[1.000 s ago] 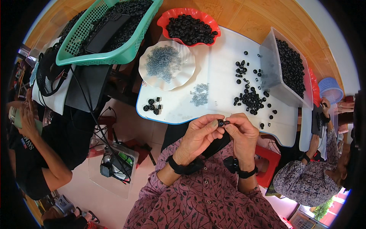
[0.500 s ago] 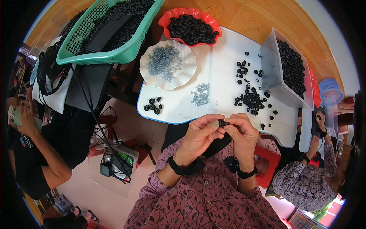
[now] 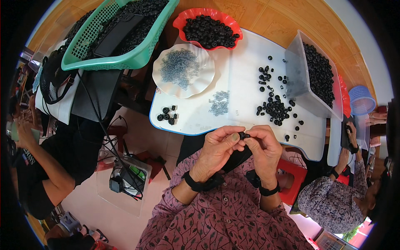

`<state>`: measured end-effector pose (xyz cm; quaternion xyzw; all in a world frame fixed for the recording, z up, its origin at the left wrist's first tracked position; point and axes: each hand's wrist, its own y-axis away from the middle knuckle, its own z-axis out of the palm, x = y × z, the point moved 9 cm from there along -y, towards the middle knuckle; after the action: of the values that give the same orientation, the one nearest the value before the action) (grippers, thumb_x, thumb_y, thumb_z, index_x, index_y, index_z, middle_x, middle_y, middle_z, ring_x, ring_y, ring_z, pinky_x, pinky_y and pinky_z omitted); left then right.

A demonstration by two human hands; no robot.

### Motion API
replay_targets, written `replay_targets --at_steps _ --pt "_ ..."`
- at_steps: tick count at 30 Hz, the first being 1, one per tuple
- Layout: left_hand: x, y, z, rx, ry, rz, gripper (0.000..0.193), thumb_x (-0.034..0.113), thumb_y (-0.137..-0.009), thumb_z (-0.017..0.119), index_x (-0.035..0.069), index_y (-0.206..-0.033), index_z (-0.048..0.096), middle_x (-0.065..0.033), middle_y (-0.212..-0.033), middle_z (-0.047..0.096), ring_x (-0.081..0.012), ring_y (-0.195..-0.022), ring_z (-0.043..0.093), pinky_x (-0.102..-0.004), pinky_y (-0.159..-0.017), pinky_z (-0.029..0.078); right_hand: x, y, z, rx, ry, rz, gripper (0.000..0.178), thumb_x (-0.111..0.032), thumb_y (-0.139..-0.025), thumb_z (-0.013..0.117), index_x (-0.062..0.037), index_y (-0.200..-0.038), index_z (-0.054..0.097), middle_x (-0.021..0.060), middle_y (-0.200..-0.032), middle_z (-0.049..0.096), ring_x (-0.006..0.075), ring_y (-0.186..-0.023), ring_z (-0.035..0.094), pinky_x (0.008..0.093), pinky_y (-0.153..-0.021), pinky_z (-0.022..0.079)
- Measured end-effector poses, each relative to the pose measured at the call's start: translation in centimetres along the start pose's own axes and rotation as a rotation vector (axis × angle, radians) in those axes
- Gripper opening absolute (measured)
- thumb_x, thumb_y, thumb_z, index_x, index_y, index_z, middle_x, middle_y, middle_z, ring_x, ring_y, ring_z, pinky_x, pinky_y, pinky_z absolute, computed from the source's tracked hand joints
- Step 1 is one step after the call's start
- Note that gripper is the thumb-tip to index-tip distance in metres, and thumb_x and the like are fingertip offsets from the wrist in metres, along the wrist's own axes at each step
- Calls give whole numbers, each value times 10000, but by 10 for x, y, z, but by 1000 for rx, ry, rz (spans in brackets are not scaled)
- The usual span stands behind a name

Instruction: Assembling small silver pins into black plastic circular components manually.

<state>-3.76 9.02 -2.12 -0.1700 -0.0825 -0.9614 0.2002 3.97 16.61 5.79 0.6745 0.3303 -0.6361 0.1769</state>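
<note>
Just in front of the table's near edge, my left hand [image 3: 219, 146] and my right hand [image 3: 263, 146] meet at their fingertips. Between them is a small round black plastic part [image 3: 242, 135], pinched by the left thumb and fingers. The right thumb and forefinger grip its other end, where a narrower black piece seems to join it; the fingers partly hide that join. Beyond my hands lies a patch of small metal springs [image 3: 219, 103]. To its right is a loose heap of black parts [image 3: 276, 110], and a little cluster of black parts [image 3: 167, 116] sits at the left corner.
A white scalloped plate [image 3: 204, 85] holds springs. Behind it stands a red dish [image 3: 180, 21] of black parts. A clear bin [image 3: 303, 87] stands at right, a green basket [image 3: 141, 58] at left. Cables [image 3: 98, 106] hang at left. Other people sit on both sides.
My hands stay together on the small black part, with only slight finger shifts. At left, the other person's arm and hands have moved a little.
</note>
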Motion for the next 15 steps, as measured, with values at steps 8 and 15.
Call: replay_targets --at_steps 8,15 --pt "4 1 -7 35 -84 55 232 16 -912 597 -41 -1136 611 -129 -965 673 -155 -797 657 -262 -715 564 -10 -1 3 -18 170 -80 168 97 -797 656 25 -945 621 72 -914 576 123 -776 595 227 -694 494" --pt "12 3 -8 83 -316 75 201 -6 -911 586 -51 -1103 626 -153 -957 678 -186 -781 680 -283 -700 588 -13 -3 3 -56 302 -108 169 79 -776 678 8 -920 624 75 -860 586 145 -732 590 244 -646 480"
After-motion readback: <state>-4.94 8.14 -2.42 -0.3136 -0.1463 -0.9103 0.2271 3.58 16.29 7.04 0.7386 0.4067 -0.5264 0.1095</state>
